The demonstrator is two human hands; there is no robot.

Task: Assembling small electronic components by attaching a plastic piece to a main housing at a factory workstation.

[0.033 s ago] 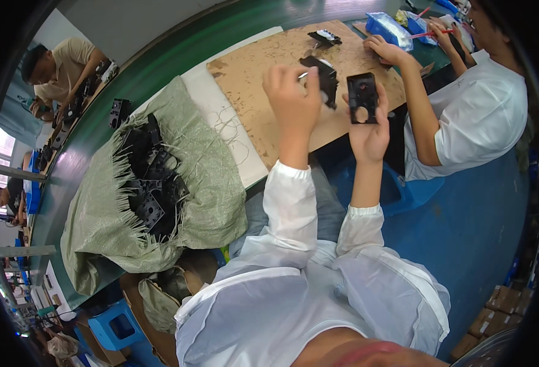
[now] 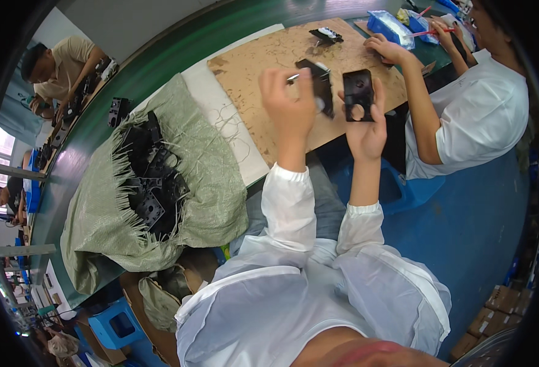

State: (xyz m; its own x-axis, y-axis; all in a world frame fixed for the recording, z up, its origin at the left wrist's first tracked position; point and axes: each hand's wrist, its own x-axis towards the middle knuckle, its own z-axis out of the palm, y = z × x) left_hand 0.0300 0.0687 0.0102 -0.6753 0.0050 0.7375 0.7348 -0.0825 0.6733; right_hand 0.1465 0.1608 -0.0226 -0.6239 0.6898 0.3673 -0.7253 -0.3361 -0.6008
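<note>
My right hand (image 2: 367, 136) holds a black rectangular plastic housing (image 2: 359, 92) upright, its open face with a round hole near the bottom. My left hand (image 2: 286, 101), smeared by motion, is raised over the brown board with thumb and fingers curled. Beside its thumb a black plastic part (image 2: 322, 92) with a whitish piece on top hangs tilted, apparently in that grip. A small shiny metal bit shows between the left fingertips; its kind cannot be made out. Farther back on the board lies another black part (image 2: 326, 35) with a white piece.
A woven sack (image 2: 214, 183) full of black plastic parts (image 2: 150, 205) lies on the green table at left; one black part (image 2: 118, 112) sits beyond it. At right a co-worker's arm (image 2: 425, 116) rests on the brown board (image 2: 251, 67), near a blue tray (image 2: 387, 27). A blue stool (image 2: 413, 189) stands below.
My left hand and the black part beside it have shifted slightly left, and the part has turned. My right hand has moved the housing a little left and up.
</note>
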